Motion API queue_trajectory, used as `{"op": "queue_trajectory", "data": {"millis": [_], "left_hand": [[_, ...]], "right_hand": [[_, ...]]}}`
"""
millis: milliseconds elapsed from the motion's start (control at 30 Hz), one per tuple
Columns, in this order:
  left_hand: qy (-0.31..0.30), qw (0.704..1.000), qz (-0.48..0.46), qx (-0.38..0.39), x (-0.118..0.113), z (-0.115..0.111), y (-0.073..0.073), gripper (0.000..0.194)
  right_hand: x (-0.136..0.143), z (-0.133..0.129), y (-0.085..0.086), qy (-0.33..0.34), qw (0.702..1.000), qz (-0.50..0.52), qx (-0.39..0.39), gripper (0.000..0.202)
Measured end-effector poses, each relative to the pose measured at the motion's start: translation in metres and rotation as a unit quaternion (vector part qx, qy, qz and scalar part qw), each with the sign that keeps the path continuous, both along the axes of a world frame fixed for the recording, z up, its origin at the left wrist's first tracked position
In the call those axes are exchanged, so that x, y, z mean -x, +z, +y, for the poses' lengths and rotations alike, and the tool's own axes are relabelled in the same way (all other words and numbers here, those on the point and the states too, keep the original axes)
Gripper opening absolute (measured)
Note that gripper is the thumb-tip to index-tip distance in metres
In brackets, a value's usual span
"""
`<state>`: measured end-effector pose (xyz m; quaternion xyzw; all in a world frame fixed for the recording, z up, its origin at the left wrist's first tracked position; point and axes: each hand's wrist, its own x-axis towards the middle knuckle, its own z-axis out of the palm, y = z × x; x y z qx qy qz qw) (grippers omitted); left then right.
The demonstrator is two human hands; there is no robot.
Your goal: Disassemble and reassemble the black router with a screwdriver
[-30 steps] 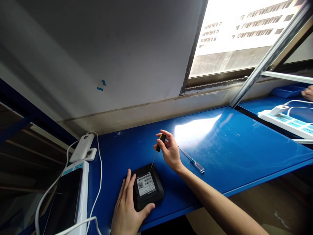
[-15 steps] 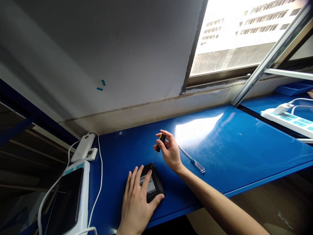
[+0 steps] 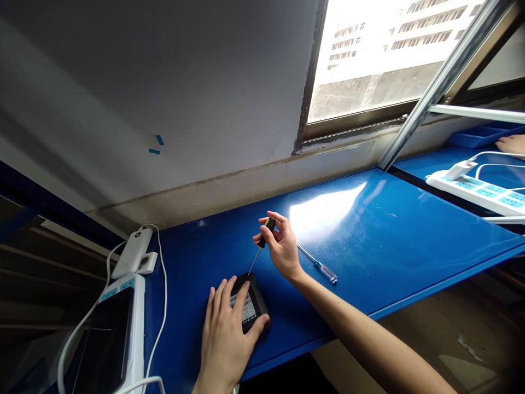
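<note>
A black plastic box (image 3: 259, 302) with a white printed label (image 3: 249, 310) lies on the blue table. My left hand (image 3: 225, 328) is spread over it, with fingers across the top and the thumb at the near right edge, holding it in place. Above the box, my right hand (image 3: 283, 246) is closed round the black-and-yellow handle of a screwdriver (image 3: 268, 225). The shaft slants down to the box's far edge, where its tip meets the top; any screw there is too small to see. A second screwdriver (image 3: 326, 271) with a clear handle lies right of my right hand.
At left are a white power strip (image 3: 139, 323), a dark phone (image 3: 104, 342) on it, a white power bank (image 3: 132, 253) and cables. Farther right, past a metal post (image 3: 410, 117), are another power strip (image 3: 478, 190), a blue tray (image 3: 471, 135) and another person's hand (image 3: 511, 144).
The view has shifted slightly, so everything sits further left. My right hand keeps the screwdriver at the same spot on the box. More of the other person's hand shows.
</note>
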<state>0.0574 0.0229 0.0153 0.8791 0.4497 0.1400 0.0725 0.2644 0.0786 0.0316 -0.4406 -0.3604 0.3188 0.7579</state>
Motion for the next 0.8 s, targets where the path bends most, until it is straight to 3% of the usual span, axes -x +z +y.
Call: {"op": "queue_trajectory", "data": {"millis": [167,333,600,800], "left_hand": [[-0.012,1.0,-0.024,-0.007,0.019,-0.008,-0.015,0.084],[0.037,0.998,-0.047,0.004,0.037,-0.011,-0.027,0.1],[0.105,0.99,-0.071,0.062,0.03,0.006,-0.028,0.104],[0.126,0.987,-0.085,0.054,0.031,0.003,-0.035,0.11]], "right_hand": [[-0.001,-0.002,0.005,0.086,0.995,0.008,0.047,0.045],[0.005,-0.006,0.006,0.177,0.981,-0.012,0.074,0.041],[0.007,-0.007,0.006,0.172,0.982,-0.031,0.076,0.037],[0.008,-0.01,0.005,0.17,0.981,-0.054,0.077,0.034]]}}
